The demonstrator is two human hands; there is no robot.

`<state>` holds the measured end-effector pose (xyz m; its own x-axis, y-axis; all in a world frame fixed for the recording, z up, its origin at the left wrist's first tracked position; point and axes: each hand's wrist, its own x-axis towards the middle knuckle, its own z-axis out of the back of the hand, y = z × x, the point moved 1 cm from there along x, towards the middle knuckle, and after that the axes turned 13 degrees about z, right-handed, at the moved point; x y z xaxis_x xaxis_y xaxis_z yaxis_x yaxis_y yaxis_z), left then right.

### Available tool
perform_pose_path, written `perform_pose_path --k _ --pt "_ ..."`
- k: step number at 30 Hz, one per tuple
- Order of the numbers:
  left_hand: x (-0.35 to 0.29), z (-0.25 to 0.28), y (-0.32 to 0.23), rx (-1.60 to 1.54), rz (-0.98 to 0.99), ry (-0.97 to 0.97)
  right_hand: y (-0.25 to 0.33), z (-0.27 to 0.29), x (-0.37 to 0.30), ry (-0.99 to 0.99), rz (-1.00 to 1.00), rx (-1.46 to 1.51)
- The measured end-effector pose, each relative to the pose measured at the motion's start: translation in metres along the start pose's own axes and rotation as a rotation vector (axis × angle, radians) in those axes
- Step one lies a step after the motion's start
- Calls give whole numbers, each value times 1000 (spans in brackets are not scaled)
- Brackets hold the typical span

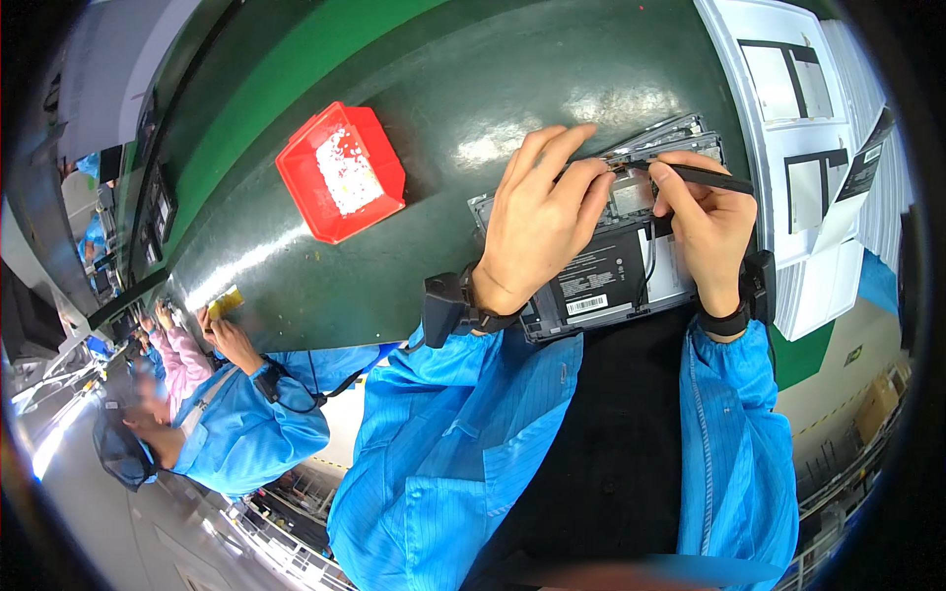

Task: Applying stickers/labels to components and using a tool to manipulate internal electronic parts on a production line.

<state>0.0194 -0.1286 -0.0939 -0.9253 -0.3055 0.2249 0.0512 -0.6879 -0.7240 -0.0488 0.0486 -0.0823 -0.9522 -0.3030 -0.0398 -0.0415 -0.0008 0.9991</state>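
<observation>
An opened laptop base [552, 320] lies before me, its black battery [603, 271] and inner frame exposed. My right hand [711, 212] pinches a slim black tool that looks like tweezers [724, 179], its tip pointing left over the base's far part. My left hand [542, 212] reaches across the base from the left. Its thumb and index finger come together beside the tool's tip; whatever small piece they hold is too small to make out. A black cable [650, 261] runs along the battery's right side.
A red bin [386, 163] with small white pieces stands on the green table [443, 236] at left. White foam trays [774, 30] holding flat panels are stacked at right. Farther left, a co-worker in a blue coat [251, 428] holds something yellow.
</observation>
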Motion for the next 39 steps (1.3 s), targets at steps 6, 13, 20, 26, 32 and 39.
perform_pose_path --k 6,13,20,26,32,39 --pt "0 0 0 -5 13 -8 1 -1 1 3 -20 -76" --pt "10 7 -3 -44 257 95 -3 -1 0 12 41 -79" --pt "19 13 1 -95 468 283 -5 -1 2 29 68 -61" --pt "18 12 3 -106 400 261 -3 -3 1 10 69 -67" --pt "20 11 0 -88 451 271 -2 -3 1 -4 58 -89" --pt "22 11 4 -106 522 338 -3 -2 -1 -6 53 -86"
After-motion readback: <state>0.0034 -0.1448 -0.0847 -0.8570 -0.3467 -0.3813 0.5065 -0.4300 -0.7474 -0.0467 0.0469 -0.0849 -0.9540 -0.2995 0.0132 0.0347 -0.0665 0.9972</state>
